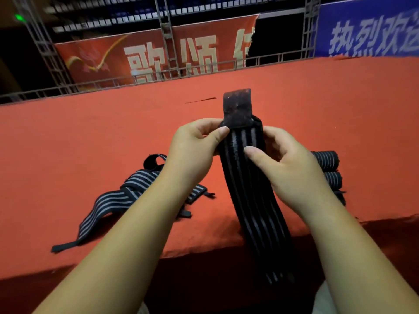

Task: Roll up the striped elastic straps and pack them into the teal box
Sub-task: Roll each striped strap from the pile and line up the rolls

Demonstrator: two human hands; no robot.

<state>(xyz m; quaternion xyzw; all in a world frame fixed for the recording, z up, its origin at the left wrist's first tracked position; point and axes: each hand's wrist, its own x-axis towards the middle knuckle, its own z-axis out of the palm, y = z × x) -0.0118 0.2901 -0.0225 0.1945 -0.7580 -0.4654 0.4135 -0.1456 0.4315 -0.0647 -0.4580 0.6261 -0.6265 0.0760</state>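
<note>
**Strap in hand, roll just getting started?**

So from where I'm watching, the long black elastic strap with grey stripes is up in the middle of the frame. It hangs from both hands down toward the bottom edge, with its dark fuzzy fastening tab sticking up above the fingers.

The left hand pinches the strap's top left edge, thumb in front. The right hand grips the right edge, thumb pressed flat on the stripes and fingers curled behind.

Looks to me like the very start of rolling this one, and nothing's wound up yet as far as I can tell.

Rolled-up striped straps sit stacked at middle right, half hidden by the right hand. Loose striped straps sprawl at lower left on the red felt-covered tabletop.

Next I'd guess the top end gets folded over and turned tight, keeping the edges lined up so it doesn't cone. Can't see the teal box anywhere in shot.
</note>
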